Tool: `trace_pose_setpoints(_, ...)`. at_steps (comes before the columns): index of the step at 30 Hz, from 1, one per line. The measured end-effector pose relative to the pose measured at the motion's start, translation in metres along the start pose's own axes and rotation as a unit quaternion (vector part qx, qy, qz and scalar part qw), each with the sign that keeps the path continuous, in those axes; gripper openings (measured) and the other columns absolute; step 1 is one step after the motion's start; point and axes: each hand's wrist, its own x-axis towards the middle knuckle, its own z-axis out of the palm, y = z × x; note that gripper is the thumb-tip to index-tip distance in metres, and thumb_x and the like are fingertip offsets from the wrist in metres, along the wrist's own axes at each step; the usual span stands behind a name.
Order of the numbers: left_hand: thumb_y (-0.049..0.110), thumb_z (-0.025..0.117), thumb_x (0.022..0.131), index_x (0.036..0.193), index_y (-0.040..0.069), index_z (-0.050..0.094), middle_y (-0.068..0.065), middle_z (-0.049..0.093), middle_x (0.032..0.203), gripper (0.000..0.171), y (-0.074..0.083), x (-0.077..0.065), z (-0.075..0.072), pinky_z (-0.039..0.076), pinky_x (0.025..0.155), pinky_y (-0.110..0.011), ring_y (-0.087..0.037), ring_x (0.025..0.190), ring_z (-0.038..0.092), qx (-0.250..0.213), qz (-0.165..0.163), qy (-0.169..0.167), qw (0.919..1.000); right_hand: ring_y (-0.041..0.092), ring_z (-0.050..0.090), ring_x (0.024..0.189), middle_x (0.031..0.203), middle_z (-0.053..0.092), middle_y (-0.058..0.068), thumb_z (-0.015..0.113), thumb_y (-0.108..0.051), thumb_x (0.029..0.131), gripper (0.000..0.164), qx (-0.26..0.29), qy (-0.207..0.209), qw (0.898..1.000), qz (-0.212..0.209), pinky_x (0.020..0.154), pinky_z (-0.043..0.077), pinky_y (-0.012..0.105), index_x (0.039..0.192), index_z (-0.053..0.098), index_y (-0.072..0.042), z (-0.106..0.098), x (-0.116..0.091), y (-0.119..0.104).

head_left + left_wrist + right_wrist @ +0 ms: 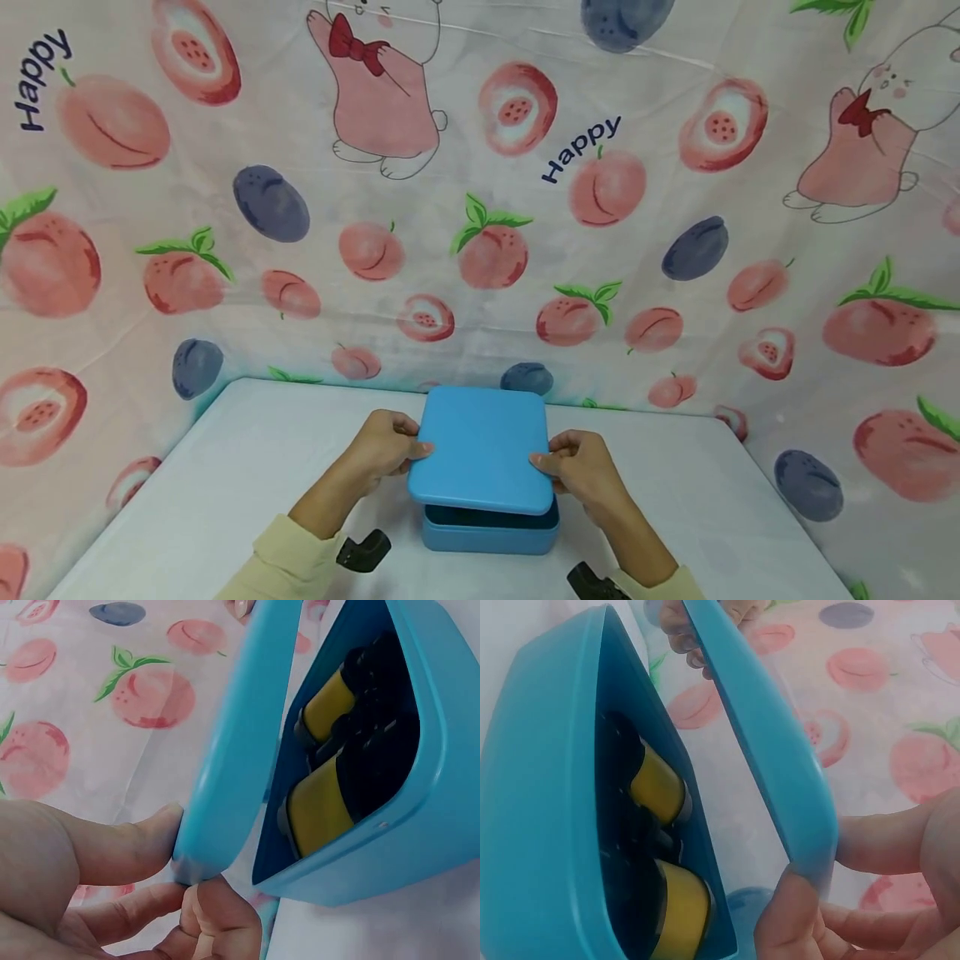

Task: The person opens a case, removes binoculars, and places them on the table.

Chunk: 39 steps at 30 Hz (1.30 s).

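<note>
A blue lid (pixel 483 446) is held tilted over a blue box (pixel 491 533), with a dark gap along the front. My left hand (pixel 386 450) pinches the lid's left edge, thumb on top and fingers beneath. At the right edge, my right hand (pixel 581 467) grips it the same way. In the left wrist view, what look like black binoculars (pixel 352 735) with yellow bands lie inside the box. The right wrist view shows the same binoculars (pixel 660 847) under the raised lid (pixel 772 742), partly in shadow.
The box stands on a white table (pixel 322 483). Behind the table hangs a cloth (pixel 420 192) printed with peaches, plums and rabbits. Black wrist straps or mounts (pixel 363 552) sit at both cuffs.
</note>
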Motion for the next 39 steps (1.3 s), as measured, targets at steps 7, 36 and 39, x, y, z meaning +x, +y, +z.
trace_pose_setpoints(7,0.006,0.077,0.092,0.117,-0.008,0.064,-0.019,0.066,0.107,0.031,-0.003,-0.002,-0.010,0.057,0.067,-0.030,-0.023,0.083,0.062,-0.002,-0.005,0.005,1.0000,0.021,0.065,0.071,0.085,0.065,0.013,0.080,-0.008,0.089,0.027,0.004,-0.012,1.000,-0.007,0.065,0.062,0.035,0.109,0.067,0.007,0.006,-0.004,-0.006)
trace_pose_setpoints(36,0.009,0.074,0.095,0.130,-0.012,0.061,-0.026,0.066,0.122,0.043,-0.007,-0.018,-0.052,0.064,0.081,-0.039,-0.022,0.090,0.070,0.029,0.004,0.006,0.9996,0.019,0.074,0.083,0.102,0.068,0.018,0.078,-0.006,0.092,0.041,-0.003,-0.047,0.998,-0.048,0.079,0.066,0.043,0.127,0.066,0.011,0.033,-0.016,-0.024)
trace_pose_setpoints(39,0.009,0.073,0.096,0.132,-0.013,0.060,-0.025,0.065,0.123,0.044,-0.007,-0.020,-0.056,0.063,0.081,-0.038,-0.022,0.090,0.069,0.031,0.004,0.003,0.9995,0.020,0.074,0.084,0.102,0.068,0.019,0.079,-0.005,0.091,0.041,0.003,-0.050,0.997,-0.056,0.078,0.066,0.043,0.127,0.066,0.012,0.036,-0.016,-0.025)
